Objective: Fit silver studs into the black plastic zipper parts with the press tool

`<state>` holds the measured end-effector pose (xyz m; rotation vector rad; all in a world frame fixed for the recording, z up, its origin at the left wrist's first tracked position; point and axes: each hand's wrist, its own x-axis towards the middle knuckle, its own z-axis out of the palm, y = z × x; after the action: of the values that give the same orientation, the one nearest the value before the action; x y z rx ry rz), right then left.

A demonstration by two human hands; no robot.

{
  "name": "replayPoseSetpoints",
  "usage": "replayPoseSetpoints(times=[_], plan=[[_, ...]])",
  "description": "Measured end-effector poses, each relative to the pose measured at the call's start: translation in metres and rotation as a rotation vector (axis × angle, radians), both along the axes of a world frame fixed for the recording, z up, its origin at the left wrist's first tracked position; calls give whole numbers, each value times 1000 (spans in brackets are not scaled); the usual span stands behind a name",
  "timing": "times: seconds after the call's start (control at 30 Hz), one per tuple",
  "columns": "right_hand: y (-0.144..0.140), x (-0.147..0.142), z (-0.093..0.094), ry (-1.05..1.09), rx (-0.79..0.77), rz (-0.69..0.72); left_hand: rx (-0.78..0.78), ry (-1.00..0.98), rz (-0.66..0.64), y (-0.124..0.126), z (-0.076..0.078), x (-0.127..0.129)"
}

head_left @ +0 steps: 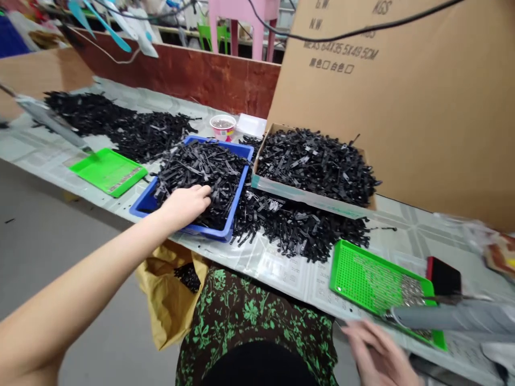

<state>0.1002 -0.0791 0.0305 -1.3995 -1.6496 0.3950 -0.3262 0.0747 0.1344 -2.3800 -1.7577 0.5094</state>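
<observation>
My left hand [187,206] rests over the blue tray [139,206], on a heap of small black plastic strips with holes [207,163]. Its fingers curl downward; their tips are out of sight, so anything pinched in them is hidden. Low at the right, my right hand [376,351] is a little blurred, its fingers stretched out with nothing seen in them. Just above it, a grey electric screwdriver [450,317] reaches over a green perforated tray [341,268] of small metal screws [412,289]; I see no grip on it.
A shallow carton [306,199] heaped with black strips stands right of the blue tray, loose strips [306,233] before it. Farther left are another pile [153,134], a green tray [108,166] and a second screwdriver [52,120]. A cup [223,127] stands behind; a cable [362,30] hangs overhead.
</observation>
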Motion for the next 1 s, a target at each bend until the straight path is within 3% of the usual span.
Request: replayPoseSetpoints(times=[0.07, 0.13, 0.2, 0.3, 0.37, 0.43, 0.5, 0.6, 0.67, 0.73, 0.87, 1.0], plan=[[31, -46, -1, -89, 123, 205, 10, 26, -17, 1, 3, 0], [67, -95, -2, -187, 41, 366, 37, -9, 25, 1, 5, -1], [102, -144, -6, -439, -241, 382, 92, -70, 88, -1, 9, -4], [137, -197, -9, -524, -327, 325, 278, -254, 138, -19, 16, -4], [146, -211, -10, -539, -351, 301, 420, -519, 136, -42, 13, 5], [147, -205, -10, -542, -379, 296, 375, -871, 140, -68, -4, 22], [142, -185, -11, -532, -406, 299, 124, -1226, 253, -88, -37, 48], [134, -150, -11, -500, -438, 320, -296, -1643, 691, -97, -92, 95], [126, -133, -9, -463, -440, 339, -316, -1874, 965, -92, -115, 122], [115, -122, -5, -348, -361, 380, -297, -1993, 1071, -85, -121, 141], [89, -116, 0, -105, -85, 565, -365, -2235, 1171, -84, -105, 155], [78, -113, -1, -111, -51, 589, -370, -2193, 1197, -90, -93, 159]])
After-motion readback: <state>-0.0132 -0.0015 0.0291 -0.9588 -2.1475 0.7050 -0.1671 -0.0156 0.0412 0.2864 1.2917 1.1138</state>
